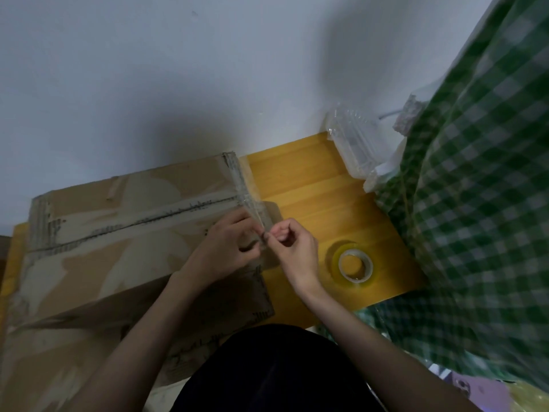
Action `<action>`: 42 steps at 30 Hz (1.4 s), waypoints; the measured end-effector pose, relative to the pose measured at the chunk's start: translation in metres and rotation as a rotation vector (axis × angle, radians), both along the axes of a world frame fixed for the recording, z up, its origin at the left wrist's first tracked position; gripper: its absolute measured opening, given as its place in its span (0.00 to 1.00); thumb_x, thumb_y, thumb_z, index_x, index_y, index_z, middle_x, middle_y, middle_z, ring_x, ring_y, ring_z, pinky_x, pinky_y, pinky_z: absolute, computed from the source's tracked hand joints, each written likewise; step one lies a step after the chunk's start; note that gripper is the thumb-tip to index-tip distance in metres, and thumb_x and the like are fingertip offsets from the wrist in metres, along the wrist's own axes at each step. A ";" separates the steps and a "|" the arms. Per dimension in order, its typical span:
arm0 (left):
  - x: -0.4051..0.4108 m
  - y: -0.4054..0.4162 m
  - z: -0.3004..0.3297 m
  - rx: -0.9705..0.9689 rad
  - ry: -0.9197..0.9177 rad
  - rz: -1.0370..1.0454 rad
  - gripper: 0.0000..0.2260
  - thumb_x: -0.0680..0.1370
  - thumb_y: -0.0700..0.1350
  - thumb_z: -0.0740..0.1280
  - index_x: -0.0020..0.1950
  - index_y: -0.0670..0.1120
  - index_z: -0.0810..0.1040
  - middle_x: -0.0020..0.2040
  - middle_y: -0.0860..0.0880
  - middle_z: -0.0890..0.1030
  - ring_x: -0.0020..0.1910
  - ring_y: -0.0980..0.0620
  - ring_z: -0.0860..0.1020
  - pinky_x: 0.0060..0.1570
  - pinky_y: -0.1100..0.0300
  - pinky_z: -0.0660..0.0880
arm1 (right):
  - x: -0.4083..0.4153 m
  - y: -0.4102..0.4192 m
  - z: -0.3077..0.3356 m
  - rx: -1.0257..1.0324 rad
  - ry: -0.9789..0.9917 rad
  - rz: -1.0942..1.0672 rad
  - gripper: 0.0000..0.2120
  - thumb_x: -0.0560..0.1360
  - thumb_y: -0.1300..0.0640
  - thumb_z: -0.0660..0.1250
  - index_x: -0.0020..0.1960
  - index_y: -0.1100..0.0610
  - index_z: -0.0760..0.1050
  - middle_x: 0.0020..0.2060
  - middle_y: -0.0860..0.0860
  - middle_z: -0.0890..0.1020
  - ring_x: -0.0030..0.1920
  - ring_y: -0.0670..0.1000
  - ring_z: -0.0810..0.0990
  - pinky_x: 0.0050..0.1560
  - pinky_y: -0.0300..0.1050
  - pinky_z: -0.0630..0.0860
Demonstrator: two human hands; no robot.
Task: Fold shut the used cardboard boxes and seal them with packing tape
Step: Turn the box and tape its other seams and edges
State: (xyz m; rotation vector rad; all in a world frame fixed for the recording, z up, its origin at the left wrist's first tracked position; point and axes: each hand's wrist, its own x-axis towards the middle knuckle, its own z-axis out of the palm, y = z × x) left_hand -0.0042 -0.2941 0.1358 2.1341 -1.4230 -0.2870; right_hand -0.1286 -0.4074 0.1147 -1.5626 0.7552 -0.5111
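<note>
— Where was the cardboard box (118, 233) when you worked on it?

— It filled the left and lower left of the frame, lying on the wooden floor (312, 179) against the white wall (148, 69). Its top flaps were folded shut, so nothing inside it showed. Old tape and torn paper ran along the centre seam.

— And your hands?

— Your left hand (225, 251) sat at the box's right edge, near the middle of the frame, its fingers (248, 248) curled round a strip of clear tape (252, 209). Your right hand (292, 248) met it from the right, thumb and forefinger pinching the same strip at its lower end. The strip ran up from your fingers to the box's right edge, where it touched the cardboard.

— Where was the roll?

— The tape roll (355, 267) lay flat on the floor just right of your right hand, apart from it.

— Any other containers?

— A clear plastic container (353, 144) stood at the upper right of the floor, by the wall. You could not tell whether anything lay in it. A green checked cloth (475, 188) hung down the right side of the frame, just beside that container.
</note>
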 end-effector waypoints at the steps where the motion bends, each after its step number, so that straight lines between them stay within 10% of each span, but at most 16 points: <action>1: 0.000 0.001 -0.001 -0.008 0.010 0.000 0.07 0.72 0.44 0.72 0.48 0.48 0.80 0.49 0.53 0.75 0.47 0.55 0.75 0.47 0.63 0.72 | 0.002 0.003 -0.002 0.026 -0.004 -0.026 0.07 0.72 0.65 0.76 0.40 0.59 0.79 0.32 0.47 0.80 0.33 0.40 0.75 0.37 0.30 0.71; 21: -0.006 0.004 -0.004 -0.039 0.015 0.092 0.10 0.72 0.39 0.73 0.52 0.48 0.80 0.47 0.54 0.76 0.46 0.60 0.73 0.47 0.73 0.67 | 0.028 0.004 0.002 0.787 0.043 -0.237 0.08 0.76 0.70 0.69 0.49 0.59 0.80 0.41 0.52 0.82 0.42 0.48 0.79 0.41 0.38 0.76; 28: 0.008 -0.002 -0.007 0.011 -0.013 0.010 0.12 0.79 0.42 0.66 0.61 0.48 0.81 0.60 0.54 0.80 0.59 0.57 0.76 0.61 0.61 0.72 | 0.020 0.008 -0.005 0.052 0.132 -0.076 0.06 0.73 0.64 0.75 0.49 0.57 0.85 0.35 0.43 0.82 0.37 0.36 0.79 0.43 0.27 0.72; 42: 0.104 -0.046 0.006 0.404 -0.276 -0.391 0.22 0.83 0.57 0.51 0.62 0.48 0.80 0.61 0.49 0.80 0.68 0.46 0.71 0.68 0.48 0.69 | 0.026 -0.009 0.006 -0.137 0.322 0.165 0.10 0.76 0.54 0.74 0.39 0.55 0.78 0.33 0.47 0.80 0.35 0.43 0.77 0.35 0.35 0.69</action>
